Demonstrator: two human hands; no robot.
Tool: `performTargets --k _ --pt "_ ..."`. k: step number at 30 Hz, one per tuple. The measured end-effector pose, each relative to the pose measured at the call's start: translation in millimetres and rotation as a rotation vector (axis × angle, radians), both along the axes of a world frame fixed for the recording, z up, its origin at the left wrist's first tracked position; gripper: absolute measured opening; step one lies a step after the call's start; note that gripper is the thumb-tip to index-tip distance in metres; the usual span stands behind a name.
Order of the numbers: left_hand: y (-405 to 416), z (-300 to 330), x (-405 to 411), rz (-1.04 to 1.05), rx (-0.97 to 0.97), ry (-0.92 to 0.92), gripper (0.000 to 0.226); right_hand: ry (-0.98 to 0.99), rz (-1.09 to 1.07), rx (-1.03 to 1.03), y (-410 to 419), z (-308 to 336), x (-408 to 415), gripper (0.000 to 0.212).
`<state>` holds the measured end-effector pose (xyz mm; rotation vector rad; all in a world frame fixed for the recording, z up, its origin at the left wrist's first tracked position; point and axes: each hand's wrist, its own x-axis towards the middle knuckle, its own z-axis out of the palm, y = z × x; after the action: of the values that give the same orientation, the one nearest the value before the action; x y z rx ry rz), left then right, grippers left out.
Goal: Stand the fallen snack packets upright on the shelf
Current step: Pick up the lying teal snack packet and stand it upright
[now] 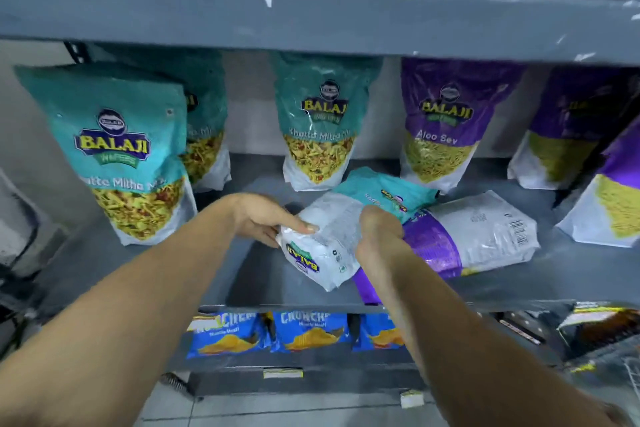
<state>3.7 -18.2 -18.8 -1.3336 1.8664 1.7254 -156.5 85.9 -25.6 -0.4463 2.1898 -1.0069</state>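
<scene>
At the far left of the grey metal shelf a large teal plastic snack packet with a clear window stands upright, with a second teal packet partly hidden behind it. Farther right, towards the back, another upright teal packet stands alone.

In front of it, near the shelf's edge, lies the fallen teal and white snack packet, on its face with its white base towards the person. The left hand pinches the packet's left corner, thumb on top and fingers beneath. The right hand has its grip closed over the packet's right side. Just right of it, a fallen purple and white snack packet lies flat, touching the teal one. Behind stand an upright purple packet and more purple ones at the far right.

The step in hand seems to be lifting the fallen teal packet. The next move likely calls for tipping it onto its base and setting it with the teal row, clear of the purple packet.
</scene>
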Motion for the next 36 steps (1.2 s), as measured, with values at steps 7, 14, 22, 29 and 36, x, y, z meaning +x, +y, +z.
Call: performTargets --k 7,14,22,29,36 --pt "33.1 4.1 2.4 0.117 -0.194 0.231 0.034 -0.461 -0.483 -0.453 14.0 -3.8 7.8 0.056" --pt "67.9 -0.3 20.6 0.462 -0.484 0.579 0.066 -0.146 -0.116 -0.981 35.1 33.3 23.9 0.011" --pt "56.7 -45.2 19.8 0.526 -0.727 0.426 0.077 0.084 0.228 -0.859 14.6 -6.6 16.6 0.022" --pt "44.0 -52.0 40.0 0.474 -0.7 0.396 0.079 -0.433 0.07 -0.716 8.1 -16.3 2.1 0.07" --pt "49.1 -56.6 40.6 0.55 -0.722 0.47 0.032 -0.232 0.231 -0.392 -10.4 -42.8 -4.3 0.037"
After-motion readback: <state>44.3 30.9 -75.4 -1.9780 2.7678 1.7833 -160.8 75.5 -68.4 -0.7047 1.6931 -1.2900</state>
